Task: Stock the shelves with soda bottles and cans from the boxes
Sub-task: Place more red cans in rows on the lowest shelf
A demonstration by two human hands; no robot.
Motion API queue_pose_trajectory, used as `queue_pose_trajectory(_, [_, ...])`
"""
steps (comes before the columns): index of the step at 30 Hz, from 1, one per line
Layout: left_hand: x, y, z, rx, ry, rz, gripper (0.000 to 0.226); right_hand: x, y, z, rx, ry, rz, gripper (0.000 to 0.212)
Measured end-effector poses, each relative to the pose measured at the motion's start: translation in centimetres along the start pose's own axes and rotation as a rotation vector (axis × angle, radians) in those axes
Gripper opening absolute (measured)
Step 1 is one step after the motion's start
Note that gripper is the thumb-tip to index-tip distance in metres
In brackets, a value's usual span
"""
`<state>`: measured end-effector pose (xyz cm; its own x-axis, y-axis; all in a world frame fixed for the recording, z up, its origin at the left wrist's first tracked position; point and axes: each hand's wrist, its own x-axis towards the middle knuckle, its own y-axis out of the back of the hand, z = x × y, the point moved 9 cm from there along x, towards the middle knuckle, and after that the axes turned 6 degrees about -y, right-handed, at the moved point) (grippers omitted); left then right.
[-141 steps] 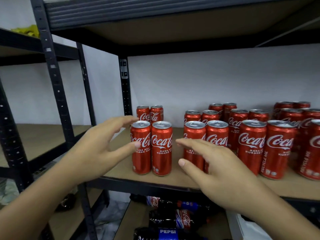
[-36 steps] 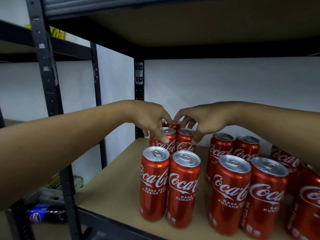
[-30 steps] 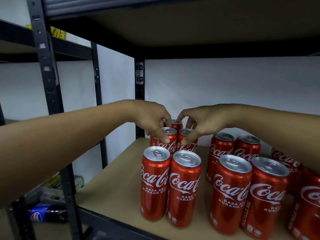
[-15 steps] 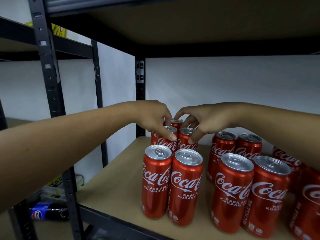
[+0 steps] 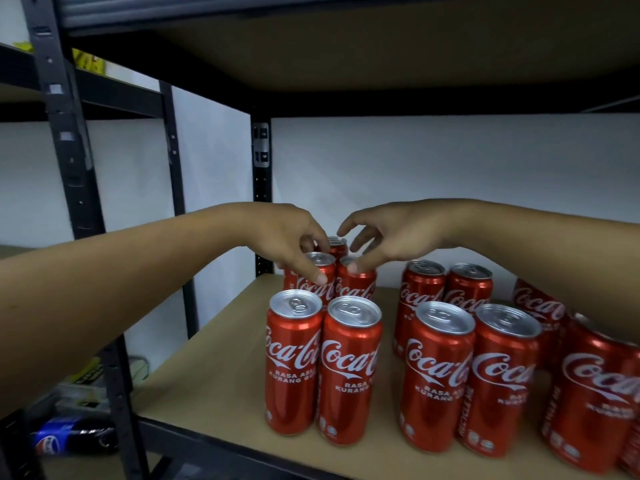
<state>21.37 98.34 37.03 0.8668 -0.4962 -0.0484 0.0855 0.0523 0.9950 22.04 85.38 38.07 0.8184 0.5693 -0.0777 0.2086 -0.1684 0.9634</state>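
Note:
Red Coca-Cola cans stand in pairs on the tan shelf board [image 5: 207,375]. My left hand [image 5: 287,237] reaches in from the left and grips the top of the left can of the second row [image 5: 311,289], thumb on its front. My right hand [image 5: 398,233] comes from the right over the right can of that row [image 5: 358,289]. Its thumb presses the can's front rim and its fingers curve behind it, the index finger raised. A third can [image 5: 338,243] shows just behind the hands. The front pair [image 5: 294,365] stands untouched.
More Coca-Cola cans [image 5: 436,375] fill the shelf to the right in rows. Close overhead is the upper shelf [image 5: 346,46], and a black upright post [image 5: 261,202] stands at the back left corner. A Pepsi bottle [image 5: 69,439] lies lower left. Bare board lies left of the cans.
My hands moved from the front pair to the second row at the back. Over the last second they hardly shift; the right index finger lifts a little.

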Motion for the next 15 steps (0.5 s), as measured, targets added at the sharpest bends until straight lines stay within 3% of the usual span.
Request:
queue_pose_trajectory(3, [-0.6,1.5,1.4,0.074,-0.004,0.076,0.068,-2.3,2.0,-0.4,-0.040,0.048,0.135,0.058])
queue_pose_trajectory(8, [-2.2,3.3,5.3,0.034,-0.071,0.158,0.028,-7.5,2.8,-2.0,-0.068,0.127,0.267,0.039])
queue_pose_trajectory(11, [-3.5,3.2,7.3,-0.050,-0.109,0.097,0.013,-9.5,1.1,-3.3,-0.059,0.167,0.260,0.038])
queue_pose_trajectory(15, [-5.2,1.7,8.7,-0.173,-0.099,-0.067,0.020,-10.5,-1.5,-4.5,-0.126,0.179,0.202,0.045])
